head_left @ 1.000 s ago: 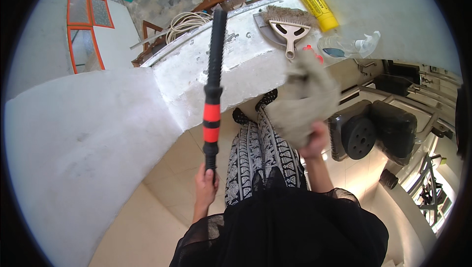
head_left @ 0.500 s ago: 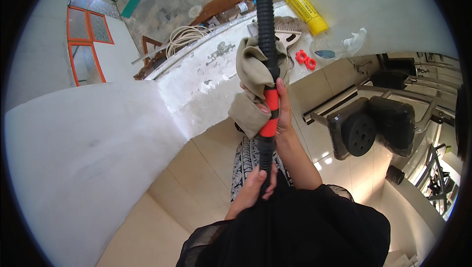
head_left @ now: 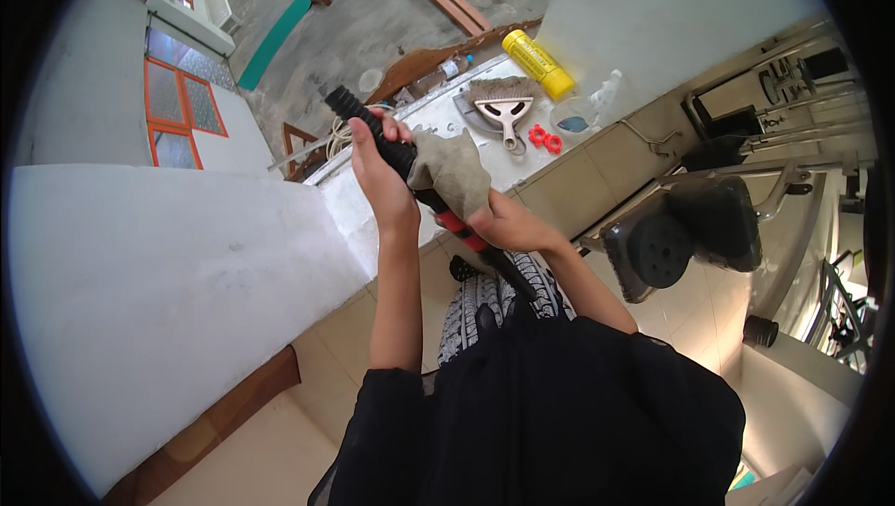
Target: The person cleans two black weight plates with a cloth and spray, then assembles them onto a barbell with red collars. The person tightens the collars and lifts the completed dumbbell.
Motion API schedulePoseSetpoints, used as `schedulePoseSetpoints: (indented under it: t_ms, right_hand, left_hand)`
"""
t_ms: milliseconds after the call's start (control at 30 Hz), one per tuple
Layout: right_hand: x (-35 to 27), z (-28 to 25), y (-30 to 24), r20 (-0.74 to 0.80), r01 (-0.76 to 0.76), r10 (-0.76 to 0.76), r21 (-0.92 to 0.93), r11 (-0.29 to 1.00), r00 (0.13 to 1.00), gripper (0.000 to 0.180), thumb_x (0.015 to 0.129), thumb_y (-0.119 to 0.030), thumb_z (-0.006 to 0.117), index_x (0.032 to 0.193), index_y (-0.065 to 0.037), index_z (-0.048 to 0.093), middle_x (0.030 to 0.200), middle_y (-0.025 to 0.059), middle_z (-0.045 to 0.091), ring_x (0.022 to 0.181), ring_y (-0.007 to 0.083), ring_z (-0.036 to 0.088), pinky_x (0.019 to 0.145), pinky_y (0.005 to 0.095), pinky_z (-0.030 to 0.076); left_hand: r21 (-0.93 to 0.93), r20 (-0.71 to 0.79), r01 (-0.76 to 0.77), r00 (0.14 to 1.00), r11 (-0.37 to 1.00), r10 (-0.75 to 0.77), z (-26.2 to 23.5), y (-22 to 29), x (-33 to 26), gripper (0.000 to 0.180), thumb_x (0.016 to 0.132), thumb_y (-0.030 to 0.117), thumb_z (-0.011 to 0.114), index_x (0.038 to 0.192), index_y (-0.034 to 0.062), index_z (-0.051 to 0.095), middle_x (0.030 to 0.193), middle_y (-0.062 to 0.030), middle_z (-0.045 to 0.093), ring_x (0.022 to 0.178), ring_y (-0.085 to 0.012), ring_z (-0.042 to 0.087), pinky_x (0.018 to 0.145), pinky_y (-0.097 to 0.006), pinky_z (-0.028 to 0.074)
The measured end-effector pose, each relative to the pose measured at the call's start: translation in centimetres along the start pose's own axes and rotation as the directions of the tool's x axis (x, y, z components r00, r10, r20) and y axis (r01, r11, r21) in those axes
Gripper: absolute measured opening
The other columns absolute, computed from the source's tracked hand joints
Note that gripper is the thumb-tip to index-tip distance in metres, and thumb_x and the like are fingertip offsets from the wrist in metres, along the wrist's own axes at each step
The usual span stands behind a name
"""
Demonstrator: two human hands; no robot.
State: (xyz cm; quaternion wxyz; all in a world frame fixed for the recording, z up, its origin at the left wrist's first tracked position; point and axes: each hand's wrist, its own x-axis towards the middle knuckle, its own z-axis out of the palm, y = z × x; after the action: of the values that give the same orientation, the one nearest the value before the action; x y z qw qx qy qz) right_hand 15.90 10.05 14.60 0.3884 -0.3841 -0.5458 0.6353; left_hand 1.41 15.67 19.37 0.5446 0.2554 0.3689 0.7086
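Bar: A black ribbed bar with red bands is held aslant in front of a person's body, its far end up toward the ledge, its near end down over patterned trousers.
Left hand: The grip of the left hand is closed around the bar's far ribbed end, thumb along one side and fingers curled over the other.
Right hand: Lower down, the grip of the right hand is closed on a beige cloth and the bar near its red bands.
Cloth: It lies against the bar between the two hands; from here I cannot tell whether it wraps fully around.
Ledge: A hand brush rests on a grey dustpan, with a yellow canister just beyond. Two red knobs sit side by side near a clear spray bottle, which lies on its side.
Floor: To the person's right stands exercise equipment with a round black pad.
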Motion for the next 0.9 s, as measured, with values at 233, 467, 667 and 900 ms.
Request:
schedulePoseSetpoints:
  t_ms: [233, 467, 667, 900]
  right_hand:
    - [-0.6, -3.1, -6.2, 0.065, 0.158, -0.171, 0.169, 0.973, 0.983, 0.050, 0.087, -0.042, 0.051, 0.110, 0.002, 0.044, 0.120, 0.0144, 0.046, 0.112, 0.0205, 0.046, 0.093, 0.0329, 0.036]
    - [-0.5, 2.6, -10.7, -0.074, 0.292, -0.357, -0.437, 0.851, 0.931, 0.071, 0.059, -0.028, 0.083, 0.104, -0.004, 0.034, 0.102, 0.0119, 0.049, 0.097, 0.0224, 0.054, 0.079, 0.0333, 0.044]
    - [1.2, -0.4, -11.4, 0.281, 0.125, -0.088, -0.116, 0.985, 0.956, 0.063, 0.062, -0.017, 0.076, 0.114, 0.001, 0.045, 0.099, 0.0092, 0.056, 0.089, 0.0134, 0.054, 0.079, 0.0268, 0.043]
    - [2.7, -2.7, -7.6, 0.596, -0.565, 0.368, 0.179, 0.806, 0.714, 0.046, 0.069, -0.025, 0.066, 0.104, 0.002, 0.055, 0.091, 0.0104, 0.060, 0.074, 0.0185, 0.060, 0.073, 0.0301, 0.050]
  left_hand:
    - [-0.250, 0.084, -0.046, 0.994, 0.967, 0.069, 3.2, 5.3, 0.4, 0.036, 0.095, 0.043, 0.034, 0.094, 0.0078, 0.042, 0.069, 0.0009, 0.036, 0.063, -0.0100, 0.039, 0.083, -0.029, 0.037]
    - [-0.130, 0.116, -0.325, 0.933, 0.937, 0.340, 7.1, 7.4, -1.6, 0.038, 0.095, 0.044, 0.036, 0.095, 0.0061, 0.041, 0.068, 0.0004, 0.035, 0.062, -0.0097, 0.038, 0.090, -0.031, 0.035]
    - [-0.007, 0.133, -0.401, 0.907, 0.916, 0.399, 8.0, 7.6, -2.4, 0.045, 0.093, 0.049, 0.035, 0.088, 0.0048, 0.041, 0.062, -0.0001, 0.036, 0.051, -0.0105, 0.039, 0.065, -0.029, 0.048]
    - [-0.035, 0.035, -0.330, 0.943, 0.943, 0.331, 7.0, 7.4, -2.7, 0.039, 0.093, 0.048, 0.039, 0.087, 0.0091, 0.039, 0.060, 0.0019, 0.032, 0.051, -0.0058, 0.034, 0.039, -0.019, 0.031]
